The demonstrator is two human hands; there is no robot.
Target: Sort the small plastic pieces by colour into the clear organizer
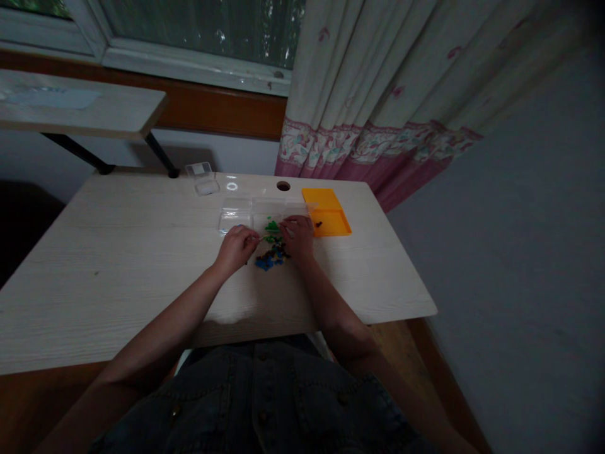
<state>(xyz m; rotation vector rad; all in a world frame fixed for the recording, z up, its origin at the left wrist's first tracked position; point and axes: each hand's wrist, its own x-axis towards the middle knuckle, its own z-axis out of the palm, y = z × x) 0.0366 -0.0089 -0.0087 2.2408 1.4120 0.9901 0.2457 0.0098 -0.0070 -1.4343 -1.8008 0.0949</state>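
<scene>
Between my two hands lies a pile of small pieces: green pieces (271,226) at the far side, dark pieces (278,248) in the middle and blue pieces (265,263) nearest me. My left hand (239,246) is at the pile's left edge, thumb and fingers pinched together; a thin pale bit seems to show at the fingertips, too small to name. On the right side, my right hand (299,236) has its fingers bent in over the green pieces, and what they grip is hidden. A clear plastic box (235,214) lies open just beyond both hands.
An open orange case (333,222) with a few dark pieces sits right of my right hand. Farther back are a small clear box (204,180), a shiny ring-shaped item (231,186) and a round cable hole (283,186). A raised shelf (118,116) stands at the back left.
</scene>
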